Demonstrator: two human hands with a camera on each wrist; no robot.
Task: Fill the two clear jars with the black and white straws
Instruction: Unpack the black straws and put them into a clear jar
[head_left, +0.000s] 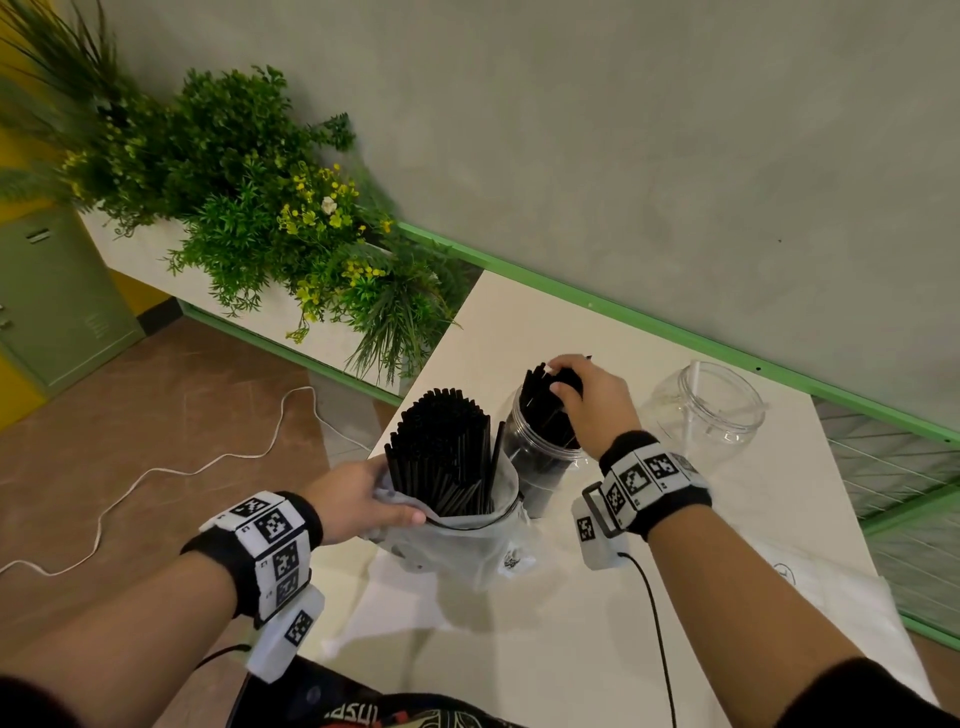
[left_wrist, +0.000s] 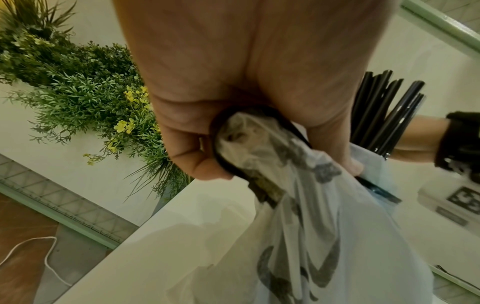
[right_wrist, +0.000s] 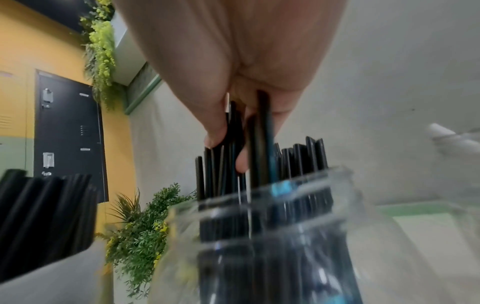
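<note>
A clear jar (head_left: 540, 467) in the middle of the white table holds black straws (head_left: 545, 405). My right hand (head_left: 582, 395) grips a bunch of them from above, their lower ends inside the jar (right_wrist: 285, 236), fingers curled round the straws (right_wrist: 259, 144). Left of it, a thin white plastic bag (head_left: 467, 545) stands packed with black straws (head_left: 447, 447). My left hand (head_left: 358, 499) grips the bag's rim (left_wrist: 259, 139) at its left side. A second clear jar (head_left: 711, 400) stands empty at the right. No white straws are visible.
A white planter with green plants and yellow flowers (head_left: 270, 208) stands beyond the table's left corner. A green rail (head_left: 675, 332) runs along the grey wall behind the table. A white cable (head_left: 156, 473) lies on the brown floor. A flat white bag (head_left: 831, 587) lies at the right.
</note>
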